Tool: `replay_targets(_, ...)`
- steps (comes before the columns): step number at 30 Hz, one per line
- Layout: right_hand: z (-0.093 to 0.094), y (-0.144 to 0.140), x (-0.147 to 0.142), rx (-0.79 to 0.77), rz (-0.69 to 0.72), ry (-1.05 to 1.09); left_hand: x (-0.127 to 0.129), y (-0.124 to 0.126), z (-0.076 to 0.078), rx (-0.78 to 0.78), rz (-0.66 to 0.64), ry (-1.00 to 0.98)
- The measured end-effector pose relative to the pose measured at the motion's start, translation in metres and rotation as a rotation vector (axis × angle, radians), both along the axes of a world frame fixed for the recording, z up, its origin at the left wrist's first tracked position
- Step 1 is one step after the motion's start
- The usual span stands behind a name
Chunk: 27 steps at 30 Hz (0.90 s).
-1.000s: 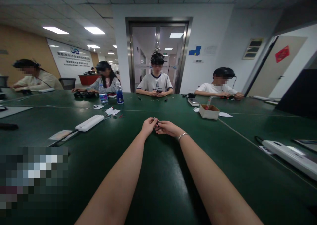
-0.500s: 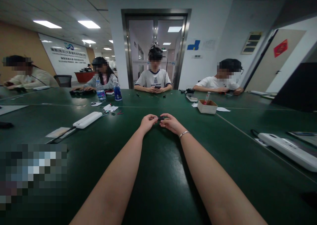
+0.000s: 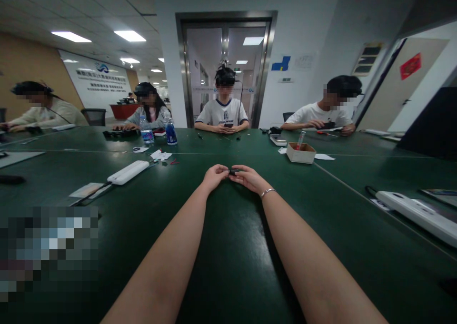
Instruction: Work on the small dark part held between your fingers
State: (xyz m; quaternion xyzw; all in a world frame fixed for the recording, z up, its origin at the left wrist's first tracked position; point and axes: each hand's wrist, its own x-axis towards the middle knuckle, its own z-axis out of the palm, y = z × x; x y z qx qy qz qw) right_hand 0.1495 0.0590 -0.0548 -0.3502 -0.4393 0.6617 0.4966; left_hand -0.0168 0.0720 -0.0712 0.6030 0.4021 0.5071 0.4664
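— Where is the piece?
— My left hand [image 3: 214, 175] and right hand [image 3: 248, 177] pinch a small dark piece [image 3: 233, 171] over the green table [image 3: 228, 248].
— Its axis?
— Lengthwise left to right; ends too small to tell.

The table [image 3: 228, 276] is dark green all over and a little shiny. In the middle of the frame the left hand [image 3: 214, 176] and the right hand [image 3: 248, 177] meet on a tiny black thing [image 3: 233, 171]. A thin silver bracelet [image 3: 267, 191] is on the right wrist. Left of the middle is a white power strip [image 3: 127, 172], and another white power strip [image 3: 417, 214] is at the right edge. Upper right of the middle is a brown box [image 3: 301, 153] with a red stick in it. Upper left of the middle stands a bottle [image 3: 171, 132] with a blue label. The wall [image 3: 21, 62] at the upper left is light brown.
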Motion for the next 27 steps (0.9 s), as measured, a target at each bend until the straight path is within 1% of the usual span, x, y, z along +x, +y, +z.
replay_targets(5, -0.0003, 0.0009, 0.0008, -0.001, 0.015, -0.015, -0.0011, 0.0011, -0.0008, 0.065, 0.017, 0.077)
replay_targets(11, 0.0022, -0.0004, 0.0007, -0.035, -0.003, -0.014, -0.0009, 0.0020, -0.0010, 0.021, 0.037, 0.041)
replay_targets(20, 0.0001, 0.0014, 0.0011, -0.037, -0.005, 0.003, -0.0004, -0.0019, 0.0045, -0.020, 0.051, 0.042)
replay_targets(27, -0.0045, 0.0050, 0.0028, -0.007, 0.009, 0.007, -0.0020, 0.0031, -0.0006, -0.021, 0.059, 0.043)
